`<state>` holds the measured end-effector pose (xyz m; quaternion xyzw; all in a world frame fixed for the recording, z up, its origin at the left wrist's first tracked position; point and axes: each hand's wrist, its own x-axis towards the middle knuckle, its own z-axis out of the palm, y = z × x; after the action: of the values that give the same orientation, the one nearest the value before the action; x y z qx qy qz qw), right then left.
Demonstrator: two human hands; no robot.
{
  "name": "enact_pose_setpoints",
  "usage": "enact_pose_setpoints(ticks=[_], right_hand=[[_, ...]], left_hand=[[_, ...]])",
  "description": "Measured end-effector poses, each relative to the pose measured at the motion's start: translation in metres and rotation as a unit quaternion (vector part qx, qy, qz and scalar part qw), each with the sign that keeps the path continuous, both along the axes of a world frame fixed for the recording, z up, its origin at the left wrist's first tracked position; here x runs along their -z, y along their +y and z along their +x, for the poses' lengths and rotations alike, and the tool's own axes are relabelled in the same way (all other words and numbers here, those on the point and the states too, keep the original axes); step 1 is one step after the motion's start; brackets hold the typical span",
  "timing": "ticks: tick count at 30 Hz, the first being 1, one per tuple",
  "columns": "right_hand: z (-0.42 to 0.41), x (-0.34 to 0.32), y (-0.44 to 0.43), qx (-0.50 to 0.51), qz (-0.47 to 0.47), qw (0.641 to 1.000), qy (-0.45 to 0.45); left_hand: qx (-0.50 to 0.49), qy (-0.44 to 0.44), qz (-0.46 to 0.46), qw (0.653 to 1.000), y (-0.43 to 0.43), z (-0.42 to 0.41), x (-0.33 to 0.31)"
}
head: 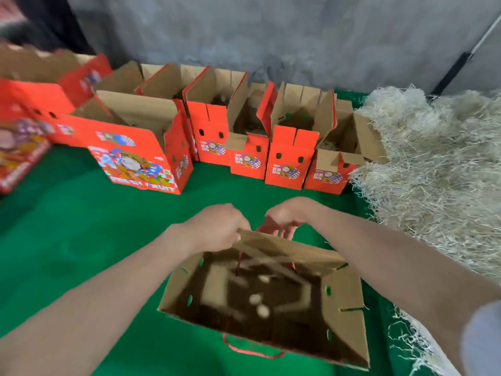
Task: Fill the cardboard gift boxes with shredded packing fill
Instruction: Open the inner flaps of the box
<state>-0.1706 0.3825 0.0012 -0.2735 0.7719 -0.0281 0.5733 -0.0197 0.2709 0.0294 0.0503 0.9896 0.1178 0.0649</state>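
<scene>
Open brown cardboard box [344, 308] sits near centre on the green cloth [81, 226], inside blurred, red cord handle [252, 348] at its near side. Left hand [217, 226] grips the left corner of its far flap [284, 248] with curled fingers; right hand [287, 218] has fingers curled down over the flap's top edge, real grip or just touch can't tell. Shredded fill [433, 158] is heaped to the right, just beside a row of open red boxes [287, 158] along the back, with a larger red box [141, 147] further left.
</scene>
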Motion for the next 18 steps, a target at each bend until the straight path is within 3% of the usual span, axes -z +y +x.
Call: enact_pose_setpoints(ticks=[2,5,8,10,12,14,16,18], right_hand=[[0.018,0.012,-0.015,-0.02,-0.002,1.0,-0.018],[0.035,0.027,-0.032,-0.023,-0.085,0.996,-0.009],[0.041,0.035,-0.042,-0.029,-0.142,0.987,0.073],[0.036,0.036,-0.046,0.08,-0.179,0.974,0.114],[0.028,0.037,-0.045,0.247,-0.228,0.935,0.114],[0.024,0.037,-0.042,0.303,-0.24,0.917,0.098],[0.02,0.034,-0.036,0.232,-0.204,0.946,0.103],[0.009,0.029,-0.022,0.073,-0.103,0.98,0.157]], left_hand=[[0.009,0.019,-0.013,1.0,0.003,0.008,0.001],[0.021,0.042,-0.014,0.999,0.004,0.016,0.004],[0.021,0.048,-0.016,0.998,0.003,0.02,0.009],[0.024,0.038,-0.018,0.999,0.001,0.018,0.01],[0.031,0.032,-0.024,0.999,-0.002,0.014,0.009],[0.034,0.024,-0.016,0.999,-0.005,0.01,0.007],[0.035,0.017,-0.006,0.999,-0.006,0.006,0.007],[0.026,0.01,0.015,0.999,-0.007,0.003,0.01]])
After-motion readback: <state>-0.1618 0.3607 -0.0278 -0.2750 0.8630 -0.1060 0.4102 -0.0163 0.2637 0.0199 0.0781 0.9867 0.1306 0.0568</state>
